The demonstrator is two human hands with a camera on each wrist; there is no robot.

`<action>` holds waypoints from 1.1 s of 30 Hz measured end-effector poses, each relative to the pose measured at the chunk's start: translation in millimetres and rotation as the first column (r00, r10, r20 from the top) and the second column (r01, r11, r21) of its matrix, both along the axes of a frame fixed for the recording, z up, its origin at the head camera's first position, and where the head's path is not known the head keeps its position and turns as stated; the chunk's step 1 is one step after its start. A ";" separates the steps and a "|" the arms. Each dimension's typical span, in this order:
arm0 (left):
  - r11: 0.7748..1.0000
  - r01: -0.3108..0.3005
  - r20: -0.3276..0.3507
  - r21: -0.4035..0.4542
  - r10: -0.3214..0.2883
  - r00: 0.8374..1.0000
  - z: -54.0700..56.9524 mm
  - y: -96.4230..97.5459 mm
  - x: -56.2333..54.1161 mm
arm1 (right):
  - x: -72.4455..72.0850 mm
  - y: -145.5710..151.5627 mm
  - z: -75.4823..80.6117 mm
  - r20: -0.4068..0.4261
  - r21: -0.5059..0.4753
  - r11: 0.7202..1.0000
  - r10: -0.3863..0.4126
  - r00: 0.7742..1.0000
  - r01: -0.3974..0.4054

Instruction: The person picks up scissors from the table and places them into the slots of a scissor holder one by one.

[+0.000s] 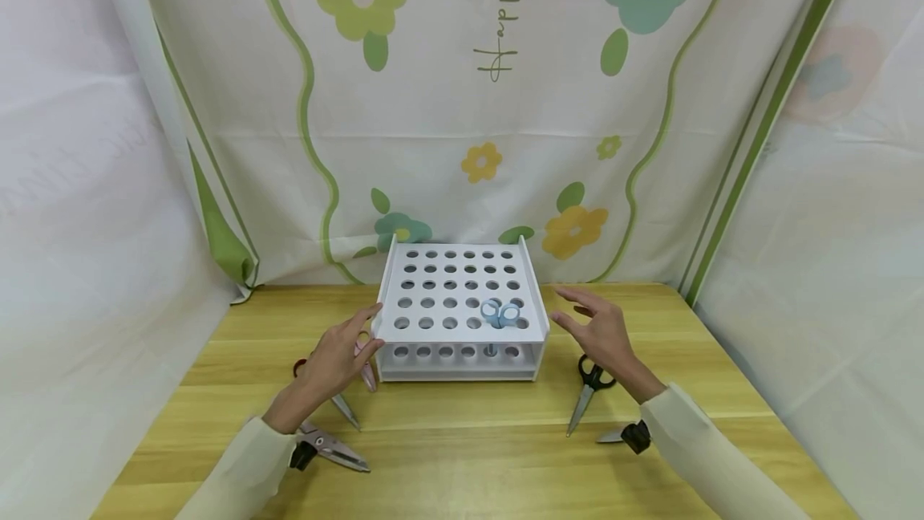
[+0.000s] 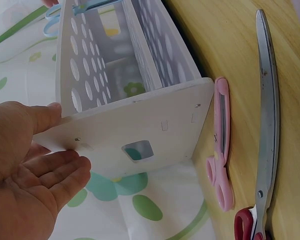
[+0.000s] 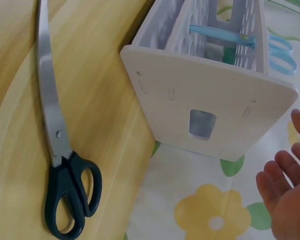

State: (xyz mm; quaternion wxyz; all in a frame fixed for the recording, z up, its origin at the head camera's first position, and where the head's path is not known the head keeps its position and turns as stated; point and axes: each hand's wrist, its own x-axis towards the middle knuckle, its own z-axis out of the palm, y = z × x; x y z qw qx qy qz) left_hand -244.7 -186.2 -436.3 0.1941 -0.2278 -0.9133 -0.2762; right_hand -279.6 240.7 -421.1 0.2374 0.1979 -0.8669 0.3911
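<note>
A white rack (image 1: 462,337) with rows of round holes stands at the back of the table. Light-blue scissors (image 1: 500,313) sit upright in one of its right front holes, handles on top and blades down through the hole. At the rack's left side is my left hand (image 1: 338,355), fingers loosely extended; in the left wrist view its thumb tip lies right at the side panel's upper edge (image 2: 90,111). My right hand (image 1: 601,334) hovers off the right side with a visible gap, thumb and fingers spread, holding nothing.
Black-handled scissors (image 1: 590,385) lie right of the rack, with another blade (image 1: 610,436) by the right wrist. Left lie pink scissors (image 2: 222,145), red-handled scissors (image 2: 265,125) and larger scissors (image 1: 335,449) by the left sleeve. Flowered cloth (image 1: 433,103) hangs behind.
</note>
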 end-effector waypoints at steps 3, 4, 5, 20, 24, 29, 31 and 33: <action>1.000 -0.007 0.000 -0.007 0.007 1.000 -0.5 0.1 -0.2 | 0.6 3.2 -3.0 -0.002 0.001 1.000 -0.011 1.000 0.011; 1.000 -0.008 0.001 -0.008 0.008 1.000 -0.5 0.2 -0.2 | 0.8 4.4 -4.3 -0.001 0.000 1.000 -0.015 1.000 0.015; 1.000 -0.009 -0.001 -0.010 0.009 1.000 -0.6 0.3 -0.2 | 1.0 5.6 -5.7 0.000 0.001 1.000 -0.020 1.000 0.020; 1.000 -0.012 0.003 -0.013 0.012 1.000 0.3 0.5 0.9 | 7.8 21.8 -19.9 -0.001 0.037 0.998 -0.042 0.999 0.042; 1.000 -0.016 0.011 -0.012 0.016 1.000 1.0 0.8 1.4 | 8.7 22.8 -21.4 -0.010 0.050 0.997 -0.052 0.999 0.053; 1.000 -0.019 0.016 -0.013 0.019 1.000 1.5 0.8 1.4 | 9.0 24.4 -23.5 -0.027 0.075 0.995 -0.071 0.997 0.073; 1.000 -0.017 0.019 -0.011 0.017 1.000 1.5 0.8 1.3 | 9.4 25.3 -24.0 -0.028 0.074 0.995 -0.071 0.997 0.073; 1.000 -0.017 0.020 -0.010 0.017 1.000 1.5 0.7 1.3 | 10.0 26.1 -24.4 -0.021 0.065 0.995 -0.068 0.997 0.069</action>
